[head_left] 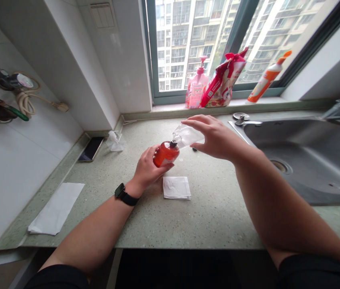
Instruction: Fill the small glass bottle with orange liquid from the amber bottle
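Note:
My left hand (147, 167), with a black watch on its wrist, is wrapped round a bottle of red liquid (166, 154) with a small black part at its neck. My right hand (210, 134) grips a clear bottle (188, 135), tipped sideways so that its neck meets the top of the red bottle. Whether liquid passes between them cannot be made out. A folded white tissue (177, 188) lies on the counter just below the red bottle. A small dark round piece (194, 149) shows under my right hand.
A steel sink (311, 152) is at the right. On the left of the counter (215, 216) are a phone (91, 149), crumpled clear plastic (115, 141) and white paper (57, 208). The windowsill holds a pink pump bottle (196, 90), a red bag (226, 82) and an orange-and-white bottle (265, 83).

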Tool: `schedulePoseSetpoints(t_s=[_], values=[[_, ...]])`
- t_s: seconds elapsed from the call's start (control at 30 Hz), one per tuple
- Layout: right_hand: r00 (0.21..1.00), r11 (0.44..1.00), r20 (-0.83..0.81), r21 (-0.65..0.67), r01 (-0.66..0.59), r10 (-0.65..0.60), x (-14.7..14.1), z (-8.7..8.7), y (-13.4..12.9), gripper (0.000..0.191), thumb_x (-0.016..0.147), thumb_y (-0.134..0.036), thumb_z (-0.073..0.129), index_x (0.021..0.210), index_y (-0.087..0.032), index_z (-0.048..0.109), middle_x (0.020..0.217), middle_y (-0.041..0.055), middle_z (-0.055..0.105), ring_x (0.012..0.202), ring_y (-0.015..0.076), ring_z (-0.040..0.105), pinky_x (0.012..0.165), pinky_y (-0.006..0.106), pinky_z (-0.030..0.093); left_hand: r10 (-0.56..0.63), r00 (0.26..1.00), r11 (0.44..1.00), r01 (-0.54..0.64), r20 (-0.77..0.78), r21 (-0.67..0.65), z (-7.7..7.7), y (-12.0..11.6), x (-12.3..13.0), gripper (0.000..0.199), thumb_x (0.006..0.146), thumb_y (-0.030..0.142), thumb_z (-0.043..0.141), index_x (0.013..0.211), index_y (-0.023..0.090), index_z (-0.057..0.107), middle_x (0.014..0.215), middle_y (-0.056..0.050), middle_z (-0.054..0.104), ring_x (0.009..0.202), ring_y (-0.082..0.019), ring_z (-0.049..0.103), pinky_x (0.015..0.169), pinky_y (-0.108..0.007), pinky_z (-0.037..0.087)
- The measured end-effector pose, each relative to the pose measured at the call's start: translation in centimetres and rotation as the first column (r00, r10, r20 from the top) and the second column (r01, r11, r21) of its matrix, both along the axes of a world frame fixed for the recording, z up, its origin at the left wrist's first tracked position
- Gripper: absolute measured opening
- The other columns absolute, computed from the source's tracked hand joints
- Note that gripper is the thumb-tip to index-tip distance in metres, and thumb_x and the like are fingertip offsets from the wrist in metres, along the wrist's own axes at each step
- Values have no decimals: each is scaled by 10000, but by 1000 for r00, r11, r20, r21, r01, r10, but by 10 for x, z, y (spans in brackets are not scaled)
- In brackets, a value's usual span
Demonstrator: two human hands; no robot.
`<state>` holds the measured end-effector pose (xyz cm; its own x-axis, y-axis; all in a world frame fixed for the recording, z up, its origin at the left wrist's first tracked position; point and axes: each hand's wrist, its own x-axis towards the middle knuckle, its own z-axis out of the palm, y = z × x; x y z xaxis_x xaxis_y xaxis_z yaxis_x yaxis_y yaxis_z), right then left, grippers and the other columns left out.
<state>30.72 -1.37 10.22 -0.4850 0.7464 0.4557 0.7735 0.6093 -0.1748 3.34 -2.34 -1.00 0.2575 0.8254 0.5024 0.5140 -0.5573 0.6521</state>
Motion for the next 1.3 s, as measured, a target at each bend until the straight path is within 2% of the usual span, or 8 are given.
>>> schedulePoseSetpoints(t_s=[0.73, 1.3], values=[[1000, 998, 15, 69, -7, 6, -1, -2, 0, 652, 868, -232, 694, 1511, -293, 599, 1470, 103, 664, 1339, 354, 631, 1154, 588, 530, -10, 1000, 999, 10, 7, 45, -3, 3, 0, 712, 838, 602, 878, 1378, 235, 594, 1293, -131, 729, 1118, -299, 719, 963, -482, 607], [999, 996, 34, 85, -12, 10, -1, -2, -1, 669, 886, -236, 698, 1538, -320, 579, 1487, 95, 654, 1357, 355, 611, 1154, 596, 525, -12, 1000, 999, 12, 19, 32, -2, 2, 0, 721, 839, 617, 871, 1378, 226, 595, 1289, -138, 730, 1128, -305, 721, 961, -486, 609]])
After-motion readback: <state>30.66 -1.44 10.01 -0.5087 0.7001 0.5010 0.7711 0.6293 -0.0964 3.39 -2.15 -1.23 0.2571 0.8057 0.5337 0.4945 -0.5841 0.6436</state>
